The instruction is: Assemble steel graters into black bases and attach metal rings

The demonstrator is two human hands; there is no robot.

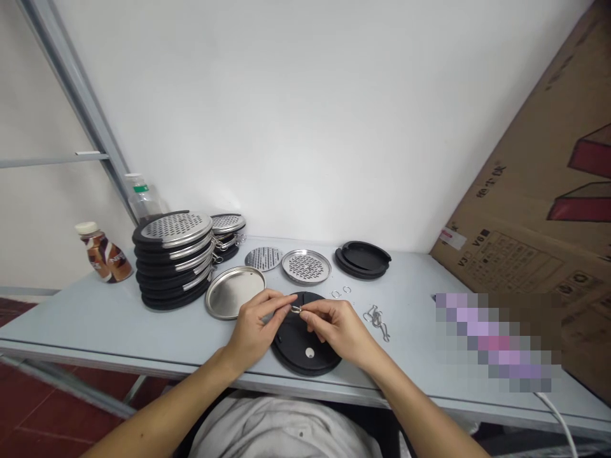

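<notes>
My left hand [261,323] and my right hand [337,326] meet over a round black plastic base [305,365]. Pinched between the fingertips of both is a small metal ring [296,310]. The base lies at the table's front edge, and a small pale round spot shows on it. Just left of my left hand rests a shallow round metal lid [237,294]. Beyond my hands lie two loose metal rings [337,294], and to the right is a little heap of metal clips [377,322].
Left stands a tall stack of black-rimmed graters [175,229], with a shorter stack [228,224] behind. Near the wall are grater discs [306,266] and black bases [363,259]. A drink bottle [102,253] stands far left. A cardboard box [534,242] and a blurred-out object [494,343] occupy the right.
</notes>
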